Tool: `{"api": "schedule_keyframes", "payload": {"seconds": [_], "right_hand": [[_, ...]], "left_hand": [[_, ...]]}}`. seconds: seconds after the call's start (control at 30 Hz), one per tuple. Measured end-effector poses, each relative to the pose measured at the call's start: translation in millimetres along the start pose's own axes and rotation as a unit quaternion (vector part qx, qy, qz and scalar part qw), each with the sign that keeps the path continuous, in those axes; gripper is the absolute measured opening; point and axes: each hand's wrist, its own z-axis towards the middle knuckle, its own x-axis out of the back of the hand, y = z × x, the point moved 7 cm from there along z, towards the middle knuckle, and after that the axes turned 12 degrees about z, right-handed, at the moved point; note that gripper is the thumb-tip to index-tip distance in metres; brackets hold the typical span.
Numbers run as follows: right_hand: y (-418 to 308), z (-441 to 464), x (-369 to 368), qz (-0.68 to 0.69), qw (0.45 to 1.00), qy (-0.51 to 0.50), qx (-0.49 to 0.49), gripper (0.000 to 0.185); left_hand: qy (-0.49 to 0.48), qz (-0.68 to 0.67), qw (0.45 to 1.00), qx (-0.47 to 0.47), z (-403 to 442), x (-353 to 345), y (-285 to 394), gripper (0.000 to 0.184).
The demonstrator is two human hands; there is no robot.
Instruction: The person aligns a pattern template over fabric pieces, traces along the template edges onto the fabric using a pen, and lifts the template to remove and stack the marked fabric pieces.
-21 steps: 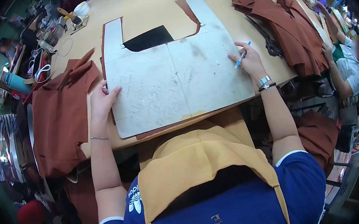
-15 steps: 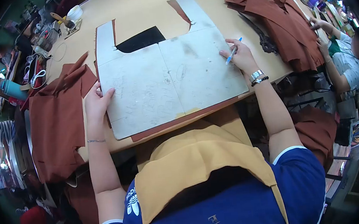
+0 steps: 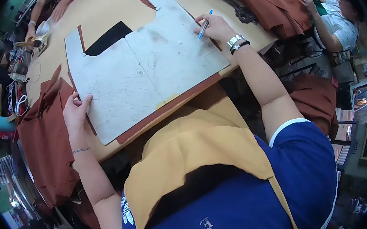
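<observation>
A large pale garment pattern template point(image 3: 118, 79) with a notched top lies over brown fabric point(image 3: 169, 105) at the table's near edge. My left hand point(image 3: 75, 110) is closed at its left edge, thumb on top and the other fingers at or under the rim. My right hand point(image 3: 217, 28) pinches a blue pen point(image 3: 204, 27) beside the upper right edge, the pen's tip pointing down towards the board. A black piece point(image 3: 110, 38) shows in the template's neck notch. Narrow brown strips of the fabric stick out past the template's sides.
Brown cut fabric point(image 3: 47, 141) hangs over the table's left edge. More brown fabric point(image 3: 270, 4) lies at right, beside dark shears point(image 3: 242, 11). A seated co-worker point(image 3: 336, 22) handles that pile. Another person's hand point(image 3: 60, 9) rests on the far left of the table point(image 3: 98, 10).
The view has turned, so the template appears further left and tilted. Another person's hands have come into view at the far left. My hands keep about the same places on the template.
</observation>
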Motion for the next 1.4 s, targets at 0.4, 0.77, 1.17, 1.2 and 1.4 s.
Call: {"api": "schedule_keyframes", "payload": {"seconds": [0.4, 0.77, 1.17, 1.2, 1.4], "right_hand": [[24.8, 1.7, -4.8, 0.124, 0.992, -0.023, -0.018, 0.045], [24.0, 0.1, -8.8, 0.208, 0.977, -0.020, -0.029, 0.044], [-35.9, 15.5, -25.6, 0.430, 0.902, 0.045, 0.018, 0.047], [-47.7, 21.3, -35.6, 0.422, 0.906, 0.038, 0.027, 0.045], [-99.6, 43.0, -94.3, 0.401, 0.912, -0.022, 0.084, 0.025]], "left_hand": [[0.024, -0.152, 0.988, -0.014, 5.6, -18.0, -29.3, 0.059], [0.031, -0.159, 0.987, -0.002, 5.3, -17.7, -31.0, 0.060], [0.075, -0.007, 0.978, -0.194, 25.7, -3.0, 83.7, 0.051], [0.064, -0.003, 0.971, -0.232, 32.4, -10.1, 104.3, 0.052], [-0.027, 0.051, 0.952, -0.302, 70.7, -48.8, 165.2, 0.055]]}}
